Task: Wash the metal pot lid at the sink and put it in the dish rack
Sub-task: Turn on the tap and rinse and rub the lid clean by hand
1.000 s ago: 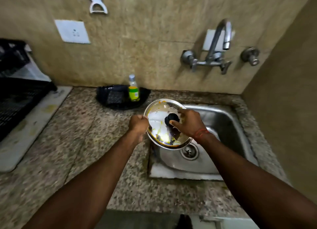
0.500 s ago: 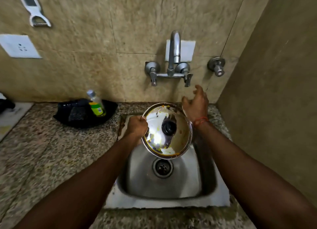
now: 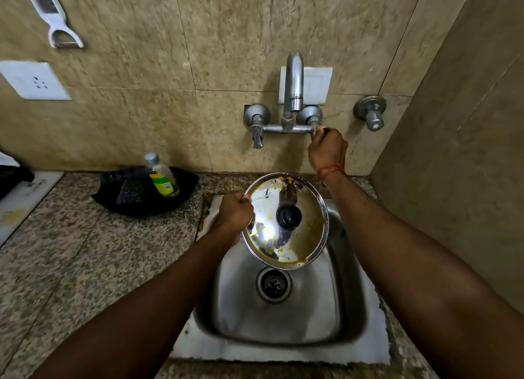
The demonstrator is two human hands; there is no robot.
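Note:
A round metal pot lid (image 3: 307,231) with a black knob and yellow food smears hangs tilted over the steel sink (image 3: 283,347). My left hand (image 3: 236,212) grips the lid by its left rim. My right hand (image 3: 327,149) is up at the wall, closed around the right handle of the tap (image 3: 293,95). No water runs from the spout. The dish rack is only a dark edge (image 3: 11,174) at the far left.
A black tray (image 3: 127,194) holding a small green-labelled bottle (image 3: 163,177) sits on the granite counter left of the sink. A white board (image 3: 19,197) lies further left. A second valve (image 3: 370,113) sticks out near the right side wall (image 3: 467,151).
My right hand let go of the lid's knob, rose past the lid and closed on the tap's right handle. The lid moved over the sink, held by my left hand alone.

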